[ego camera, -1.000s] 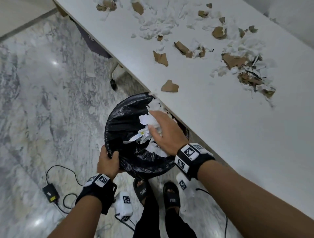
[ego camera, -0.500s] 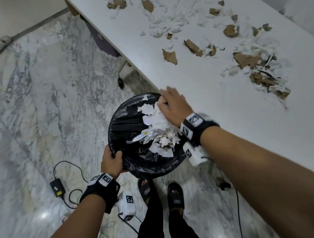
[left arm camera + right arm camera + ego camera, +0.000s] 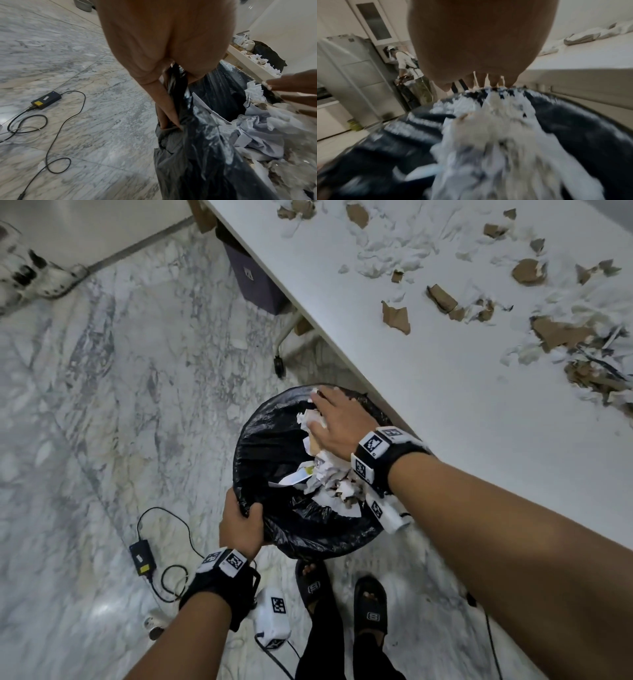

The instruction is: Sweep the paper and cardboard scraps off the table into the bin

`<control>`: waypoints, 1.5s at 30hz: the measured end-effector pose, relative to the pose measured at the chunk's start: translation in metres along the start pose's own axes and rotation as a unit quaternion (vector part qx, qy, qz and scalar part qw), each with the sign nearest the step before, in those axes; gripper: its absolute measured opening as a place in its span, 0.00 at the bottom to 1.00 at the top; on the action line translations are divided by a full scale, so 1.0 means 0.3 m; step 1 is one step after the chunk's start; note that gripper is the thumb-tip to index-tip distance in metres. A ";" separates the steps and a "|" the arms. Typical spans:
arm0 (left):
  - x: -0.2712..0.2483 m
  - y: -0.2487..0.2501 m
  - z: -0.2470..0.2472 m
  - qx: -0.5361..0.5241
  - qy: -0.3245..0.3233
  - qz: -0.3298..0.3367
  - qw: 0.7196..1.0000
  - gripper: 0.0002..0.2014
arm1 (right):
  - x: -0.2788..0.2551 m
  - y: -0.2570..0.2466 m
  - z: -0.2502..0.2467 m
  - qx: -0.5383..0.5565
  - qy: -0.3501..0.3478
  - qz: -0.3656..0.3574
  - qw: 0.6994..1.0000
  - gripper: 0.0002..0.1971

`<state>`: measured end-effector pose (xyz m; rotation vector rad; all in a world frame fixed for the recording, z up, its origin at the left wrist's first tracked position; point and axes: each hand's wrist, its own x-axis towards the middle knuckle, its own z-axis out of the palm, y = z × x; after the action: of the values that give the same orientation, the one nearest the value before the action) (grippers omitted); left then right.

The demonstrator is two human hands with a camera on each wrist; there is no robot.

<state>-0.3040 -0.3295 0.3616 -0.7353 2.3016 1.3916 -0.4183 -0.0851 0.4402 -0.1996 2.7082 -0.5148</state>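
A bin lined with a black bag (image 3: 274, 446) stands on the floor against the white table's (image 3: 462, 419) near edge. White paper and brown cardboard scraps (image 3: 329, 477) are heaped inside it. My left hand (image 3: 239, 518) grips the bag's near rim (image 3: 171, 121), fingers curled round the plastic. My right hand (image 3: 332, 419) hovers flat over the heap, fingers straight and spread (image 3: 479, 82), holding nothing. More paper and cardboard scraps (image 3: 548, 330) are scattered over the far right part of the table; one brown piece (image 3: 397, 318) lies nearer the table's edge.
A black power adapter (image 3: 142, 556) with a looping cable (image 3: 56, 135) lies on the marble floor to the left. My sandalled feet (image 3: 342, 594) stand below the bin. A dark box (image 3: 253, 278) sits under the table, and another person (image 3: 409, 70) stands in the background.
My right hand moved from the near side of the heap towards the far rim of the bin beside the table edge. A brown scrap near the table's edge is gone. My left hand kept its grip.
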 end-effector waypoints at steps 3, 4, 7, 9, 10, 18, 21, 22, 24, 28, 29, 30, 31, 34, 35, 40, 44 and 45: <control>0.013 0.004 -0.011 -0.026 0.011 0.000 1.000 0.16 | -0.094 -0.032 0.108 0.016 -0.027 -0.055 0.998 0.27; 0.023 0.003 -0.013 -0.030 0.012 0.001 0.999 0.16 | -0.120 -0.032 0.137 0.024 -0.039 -0.063 0.997 0.25; 0.044 0.017 -0.022 -0.033 0.007 0.006 0.999 0.17 | -0.134 -0.023 0.166 0.035 -0.011 -0.057 0.998 0.23; 0.044 0.024 -0.026 -0.029 -0.001 0.008 1.000 0.17 | -0.113 -0.024 0.129 0.048 0.076 -0.047 0.995 0.21; 0.038 0.029 -0.029 -0.029 -0.003 0.009 1.000 0.18 | -0.095 -0.027 0.104 0.040 0.125 -0.053 0.990 0.20; -0.018 0.036 -0.045 -0.016 -0.021 0.013 1.000 0.23 | 0.037 -0.087 0.095 0.005 0.020 -0.032 0.999 0.29; -0.033 0.027 -0.061 -0.013 -0.019 0.007 1.000 0.18 | 0.033 -0.118 0.140 0.017 0.011 0.000 1.000 0.28; -0.035 0.022 -0.068 -0.012 -0.017 0.005 1.000 0.17 | 0.028 -0.126 0.156 0.014 0.007 0.000 1.000 0.27; -0.026 -0.001 -0.080 -0.013 -0.013 -0.003 1.000 0.19 | 0.013 -0.132 0.192 0.017 -0.002 -0.001 1.000 0.27; -0.043 0.025 -0.093 0.002 -0.020 0.002 1.000 0.16 | 0.006 -0.129 0.207 0.041 -0.047 0.024 0.998 0.28; -0.048 0.032 -0.095 0.003 -0.020 -0.004 1.000 0.16 | 0.004 -0.129 0.200 0.040 -0.062 0.023 0.997 0.28; -0.054 0.031 -0.098 -0.001 -0.020 -0.006 1.000 0.16 | -0.005 -0.131 0.184 0.041 -0.066 0.017 0.997 0.27; -0.063 0.041 -0.108 -0.005 -0.018 -0.016 1.000 0.16 | -0.016 -0.132 0.163 0.046 -0.054 0.008 0.997 0.26; -0.064 0.045 -0.152 -0.019 -0.010 -0.025 0.999 0.18 | -0.083 -0.136 0.066 0.082 0.027 -0.006 0.996 0.23; -0.076 0.065 -0.175 -0.021 -0.006 -0.023 1.000 0.19 | -0.113 -0.138 0.026 0.093 0.056 -0.005 0.994 0.22; -0.119 0.197 -0.313 -0.013 0.023 -0.017 0.999 0.16 | -0.279 -0.119 -0.191 0.151 0.188 0.049 0.969 0.17; -0.187 0.390 -0.373 -0.010 0.034 0.003 0.999 0.15 | -0.379 -0.080 -0.321 0.160 0.205 0.108 0.960 0.17; -0.196 0.440 -0.378 -0.008 0.031 0.010 0.999 0.15 | -0.401 -0.068 -0.357 0.168 0.218 0.122 0.954 0.17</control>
<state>-0.3387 -0.3651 0.5383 -0.7727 2.3538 1.4179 -0.3479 -0.0445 0.5806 0.3794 2.9366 -1.0296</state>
